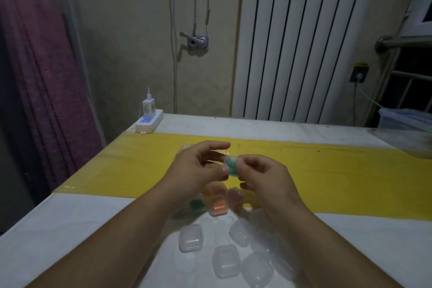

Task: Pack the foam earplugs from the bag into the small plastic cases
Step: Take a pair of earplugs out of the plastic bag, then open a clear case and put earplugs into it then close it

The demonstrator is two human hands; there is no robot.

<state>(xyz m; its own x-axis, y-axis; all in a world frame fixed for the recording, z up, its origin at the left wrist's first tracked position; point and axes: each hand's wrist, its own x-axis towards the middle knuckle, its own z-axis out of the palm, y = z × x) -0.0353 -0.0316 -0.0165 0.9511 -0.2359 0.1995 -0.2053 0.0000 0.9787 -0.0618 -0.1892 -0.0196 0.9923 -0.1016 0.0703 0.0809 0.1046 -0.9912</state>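
both hands [233,170] raised, pinching green-filled case [231,166]

A white table [70,229] has a broad yellow band [339,170] across its top. On its far left corner lies a power strip [149,124] with a charger [148,107] plugged in. Behind the table stands a white ribbed radiator [304,54], and to the table's left hangs a purple curtain [39,82].
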